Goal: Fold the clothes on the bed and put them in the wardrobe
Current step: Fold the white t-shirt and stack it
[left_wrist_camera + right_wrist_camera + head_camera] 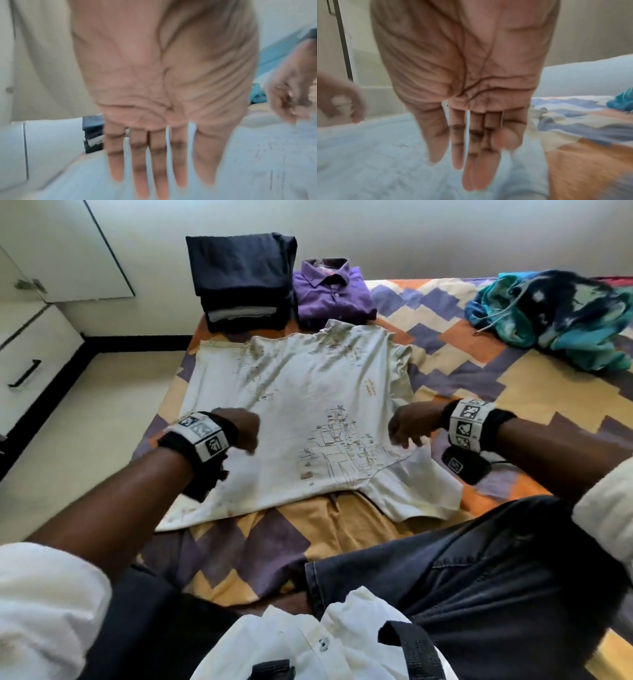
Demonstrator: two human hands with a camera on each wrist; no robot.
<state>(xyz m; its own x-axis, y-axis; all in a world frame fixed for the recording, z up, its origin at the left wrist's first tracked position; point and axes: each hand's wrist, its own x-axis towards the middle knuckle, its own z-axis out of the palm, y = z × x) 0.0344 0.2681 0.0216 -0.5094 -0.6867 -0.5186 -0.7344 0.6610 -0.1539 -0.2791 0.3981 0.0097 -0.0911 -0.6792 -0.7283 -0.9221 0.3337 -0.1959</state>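
Figure: smoothing before the fold. The white printed T-shirt [301, 412] lies spread flat on the patterned bedspread [534, 378], just short of the folded dark stack [243, 278] at 11 o'clock and the folded purple shirt [332, 292] at 12 o'clock. A crumpled teal garment [555, 316] waits at 2 o'clock, well apart. Our left hand [154, 121] and right hand [471, 108] hang over the shirt, one toward each side, palms down. The wrist views show the fingers straight, slightly parted and holding nothing.

To do this step well, we judge that both palms should sweep outward from the middle to clear wrinkles, then fold each side inward along a straight line so the sleeves tuck under evenly.

Motion blur softens both wrist views, so we cannot tell whether the fingertips touch the cloth. The shirt's near left corner lies under the left forearm. White cabinet doors [51, 251] at 10 o'clock may be the wardrobe; its interior is hidden.
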